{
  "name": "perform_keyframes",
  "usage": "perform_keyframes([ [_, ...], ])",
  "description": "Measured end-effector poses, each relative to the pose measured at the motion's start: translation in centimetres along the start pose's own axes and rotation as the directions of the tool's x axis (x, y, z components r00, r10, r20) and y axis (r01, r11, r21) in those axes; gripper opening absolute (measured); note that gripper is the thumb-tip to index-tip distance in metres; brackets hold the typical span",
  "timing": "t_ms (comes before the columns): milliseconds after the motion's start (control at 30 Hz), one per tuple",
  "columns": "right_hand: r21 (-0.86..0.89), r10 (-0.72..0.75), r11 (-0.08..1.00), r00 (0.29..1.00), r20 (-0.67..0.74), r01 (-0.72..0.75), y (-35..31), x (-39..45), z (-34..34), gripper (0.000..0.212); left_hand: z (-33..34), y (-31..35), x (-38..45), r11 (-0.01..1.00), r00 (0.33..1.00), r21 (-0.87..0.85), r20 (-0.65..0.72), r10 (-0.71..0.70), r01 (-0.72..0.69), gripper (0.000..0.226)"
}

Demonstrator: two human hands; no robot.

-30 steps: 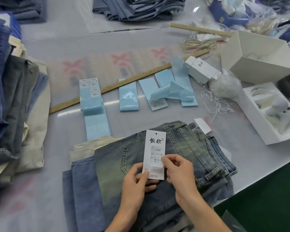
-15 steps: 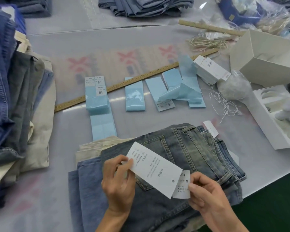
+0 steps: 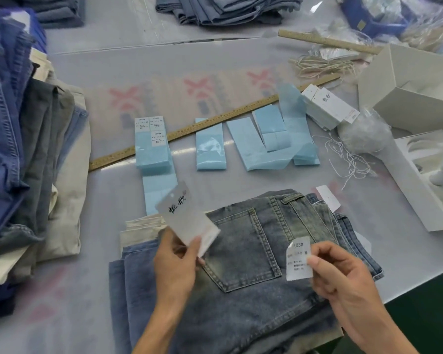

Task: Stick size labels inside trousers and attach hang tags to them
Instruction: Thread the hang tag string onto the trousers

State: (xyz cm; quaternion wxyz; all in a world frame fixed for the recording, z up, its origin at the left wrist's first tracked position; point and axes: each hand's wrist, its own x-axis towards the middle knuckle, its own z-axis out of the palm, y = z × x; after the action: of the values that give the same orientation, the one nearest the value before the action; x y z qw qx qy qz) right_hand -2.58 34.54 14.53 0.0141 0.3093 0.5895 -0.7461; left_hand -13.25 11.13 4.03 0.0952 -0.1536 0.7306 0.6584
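jeans (image 3: 241, 251) are folded on the table (image 3: 241, 60) right in front, back pocket up, sitting on top of a couple more pairs. left hand (image 3: 175, 267) is pinching the hang tag (image 3: 187, 218) by its lower corner, held up over the left edge of the jeans, printed side showing and the punched hole at the top. tag looks blurred, so probably mid swing. right hand (image 3: 343, 274) has the little size label (image 3: 299, 259) pinched between thumb and fingers, hovering over the right side of the jeans near the waistband. the two pieces are apart, not touching.

looks to me like the label is off its backing and about to go on something. can't tell which side is sticky from here.

tips for doing this bit well, imo:
- hold the label by one edge only so your fingers aren't all over the glue.
- lay the tag flat on the denim before sticking, doing it in mid air is how you end up crooked.
- land one edge first, then smooth across with a thumb so it doesn't bubble or crease. one corner of the label already looks a bit bent.
- keep clear of the tag's hole, the string still has to go through it.
- check the size matches the pair.

strings (image 3: 348, 159) are loose to the right by the white box (image 3: 425, 180), more tags (image 3: 330, 108) stacked further back, blue sheets (image 3: 210, 146) along the ruler (image 3: 189, 131).
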Motion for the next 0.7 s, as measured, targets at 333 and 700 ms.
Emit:
perform_keyframes([
  [333,-0.085,0.039,0.996,0.996,0.085,-0.032,0.7,2.0,6.4,0.008,3.1,1.1,-3.8,0.963,0.888,-0.212,0.457,-0.05,0.164,0.02],
  [700,-0.211,0.144,0.966,0.989,-0.03,-0.148,2.8,2.2,5.7,0.014,1.9,1.2,-2.5,0.965,0.861,-0.199,0.507,-0.046,0.169,0.028],
])
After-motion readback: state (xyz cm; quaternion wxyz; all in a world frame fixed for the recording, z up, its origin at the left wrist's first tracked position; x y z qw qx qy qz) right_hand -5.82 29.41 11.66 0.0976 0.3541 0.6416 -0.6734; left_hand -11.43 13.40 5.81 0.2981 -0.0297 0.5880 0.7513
